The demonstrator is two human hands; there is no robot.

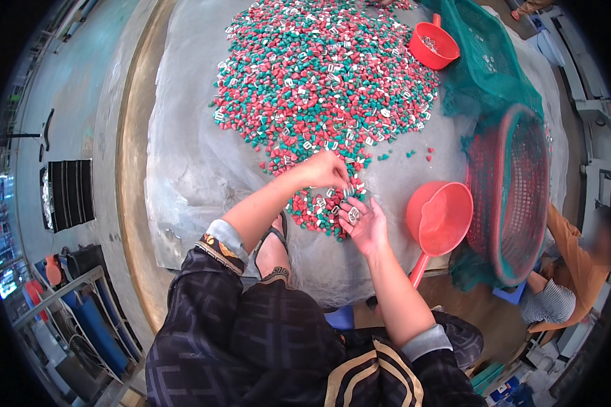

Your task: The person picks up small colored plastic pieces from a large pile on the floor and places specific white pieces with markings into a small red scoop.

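Observation:
Before me spreads a large heap of small red and green pebble-like pieces (pixel 292 88), with white slotted, buckle-like pieces (pixel 332 68) scattered through it. At the heap's near tip, my left hand (pixel 322 171) reaches down with its fingertips pinched together. Whatever lies between those fingertips is too small to make out. Just right of it, my right hand (pixel 368 229) is turned palm up with the fingers partly curled. It cradles a few white slotted pieces (pixel 354 214) near the fingers. Several red and green pieces lie beneath both hands.
A red long-handled scoop (pixel 445 217) stands right of my right hand. Beyond it is a large red mesh basket (pixel 499 197) with green netting (pixel 485 61). Another red scoop (pixel 433 46) holds white pieces at the far right. A person (pixel 570 271) sits at right; another hand shows at the heap's far edge.

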